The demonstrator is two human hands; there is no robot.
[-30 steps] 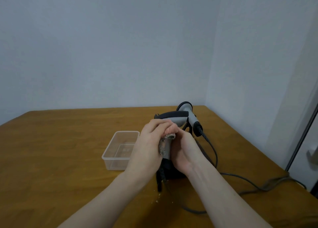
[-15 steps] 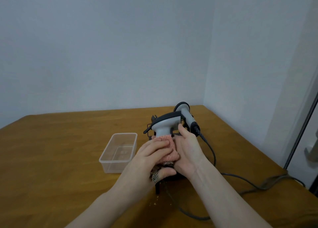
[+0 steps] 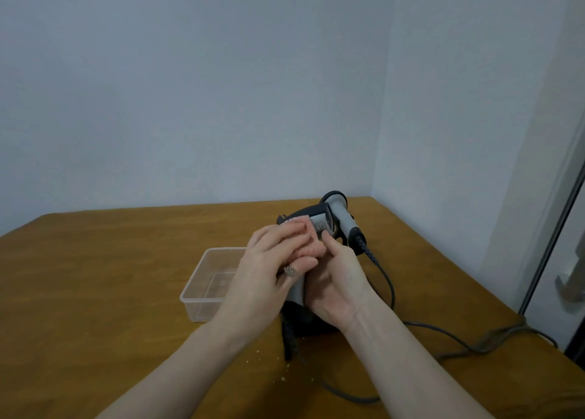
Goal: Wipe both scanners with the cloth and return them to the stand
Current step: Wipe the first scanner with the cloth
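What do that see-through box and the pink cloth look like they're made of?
The box looks like thin clear plastic: glossy, with the table showing through its walls. The cloth seems a soft, fuzzy fabric, perhaps microfibre, given its ribbed, matte pile.

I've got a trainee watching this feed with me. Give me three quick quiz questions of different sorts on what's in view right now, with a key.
1. True or false: the pink fluffy cloth lies inside the clear plastic rectangular container.
2. Multiple choice: the second grey and black corded scanner is A) lying flat on the brown wooden table, B) behind the held one, near the table's far corner, C) inside the container.
3. Fill in: the left hand presses the cloth against the grey and black handheld scanner, while the right hand grips its ____.

Key: 1 false; 2 B; 3 handle.
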